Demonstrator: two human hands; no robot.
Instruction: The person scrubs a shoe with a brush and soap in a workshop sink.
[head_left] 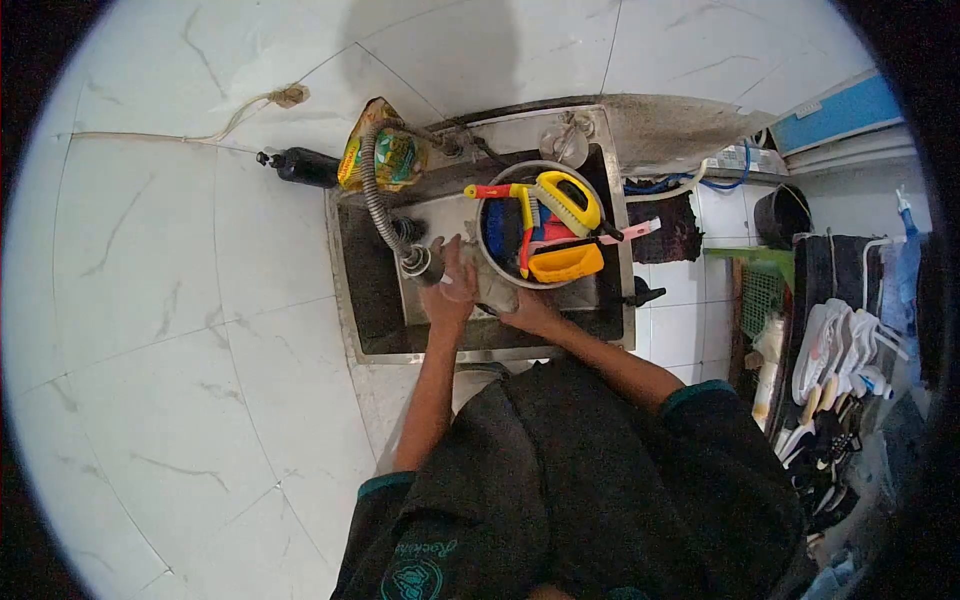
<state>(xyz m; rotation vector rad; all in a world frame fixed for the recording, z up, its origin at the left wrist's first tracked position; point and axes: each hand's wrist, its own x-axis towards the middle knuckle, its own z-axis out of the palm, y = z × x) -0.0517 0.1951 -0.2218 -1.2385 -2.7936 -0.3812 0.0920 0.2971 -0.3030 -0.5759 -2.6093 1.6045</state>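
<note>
My left hand (452, 289) is in the sink (345, 270) under the mouth of a flexible metal faucet (372, 190), its fingers stretched out and apart. A pale, blurred patch that looks like running water lies over it. Close by on the right, my right hand (530, 312) is bent round the near end of a greyish item (492, 285) whose kind I cannot make out. Part of that item is hidden by the hand and by a round basin (485, 262). In the basin lie a yellow-and-black scrub brush (566, 204), a red-and-yellow brush (524, 225) and an orange-yellow brush (566, 264).
A yellow-green pouch (395, 155) stands at the sink's back left corner, with a black bottle (305, 167) lying beside it. A clear container (566, 145) sits at the back right. White shoes (835, 345) and a green crate (762, 300) are on the far right.
</note>
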